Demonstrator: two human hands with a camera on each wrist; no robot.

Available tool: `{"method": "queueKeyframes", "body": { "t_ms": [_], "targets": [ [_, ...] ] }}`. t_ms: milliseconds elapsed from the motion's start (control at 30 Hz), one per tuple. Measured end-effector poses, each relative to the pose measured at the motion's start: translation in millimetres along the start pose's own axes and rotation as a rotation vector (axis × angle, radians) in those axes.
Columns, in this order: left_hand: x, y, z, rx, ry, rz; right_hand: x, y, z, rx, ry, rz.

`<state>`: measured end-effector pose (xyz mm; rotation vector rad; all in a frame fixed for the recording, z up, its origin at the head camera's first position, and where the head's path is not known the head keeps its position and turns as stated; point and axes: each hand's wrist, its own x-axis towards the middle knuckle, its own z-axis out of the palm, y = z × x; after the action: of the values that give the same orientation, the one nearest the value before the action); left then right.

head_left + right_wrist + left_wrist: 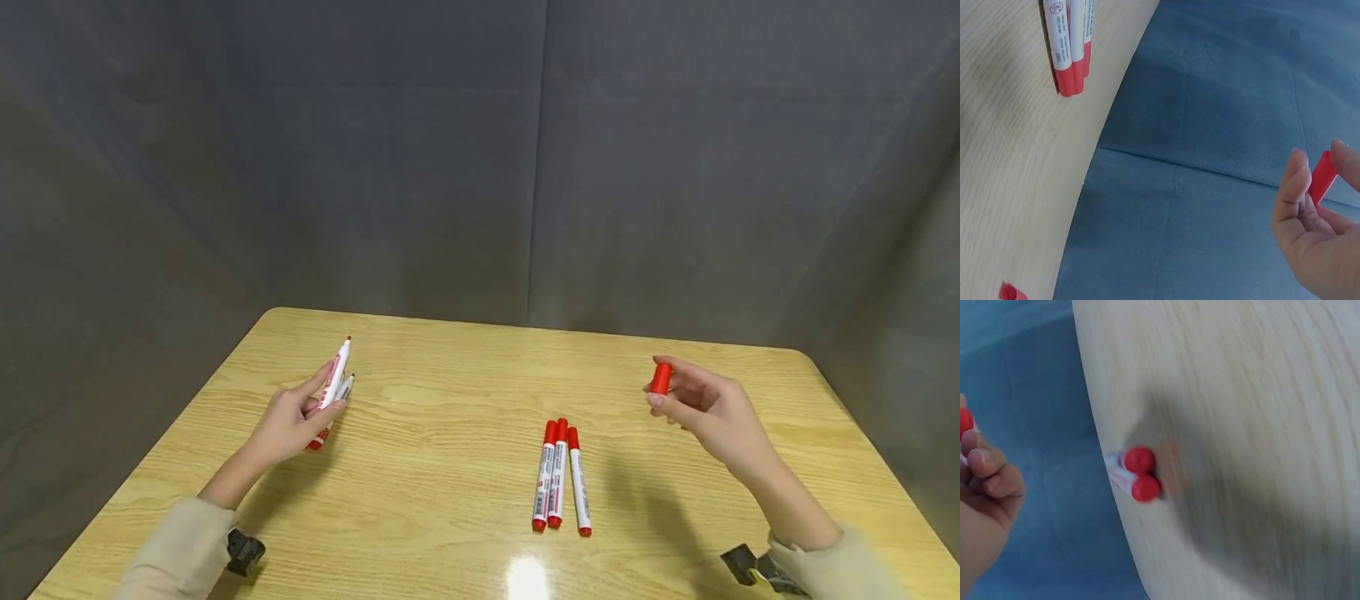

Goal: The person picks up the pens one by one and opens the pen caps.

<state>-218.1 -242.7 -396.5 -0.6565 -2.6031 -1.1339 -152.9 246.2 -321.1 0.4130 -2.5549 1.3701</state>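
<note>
My left hand [288,425] grips an uncapped marker [335,372], white with a red tip pointing up and away. Its red end [965,422] shows beside the curled fingers in the left wrist view. Beneath this hand, another uncapped marker [346,387] is partly covered by it. The left wrist view shows two red marker ends [1139,460] side by side at the table. Over on the right, my right hand [712,408] pinches a red marker cap [661,378] between thumb and fingers, raised above the table.
Three capped red markers [557,475] lie roughly parallel near the table's middle, the rightmost slightly apart. Another red cap [1013,292] is on the table near the right hand. Dark cloth [420,167] hangs behind the wooden table [450,517].
</note>
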Motion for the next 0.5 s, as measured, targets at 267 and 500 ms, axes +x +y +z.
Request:
{"method": "queueKeyframes", "body": {
  "t_ms": [267,500],
  "targets": [
    [-4.7,-19.3,-8.4,0.03,-0.094,-0.076,-1,0,-10,-0.055,-0.011,-0.015],
    [-5.6,-35.1,-12.5,0.101,-0.111,-0.087,-2,0,-17,-0.086,-0.022,-0.024]
  ]
}}
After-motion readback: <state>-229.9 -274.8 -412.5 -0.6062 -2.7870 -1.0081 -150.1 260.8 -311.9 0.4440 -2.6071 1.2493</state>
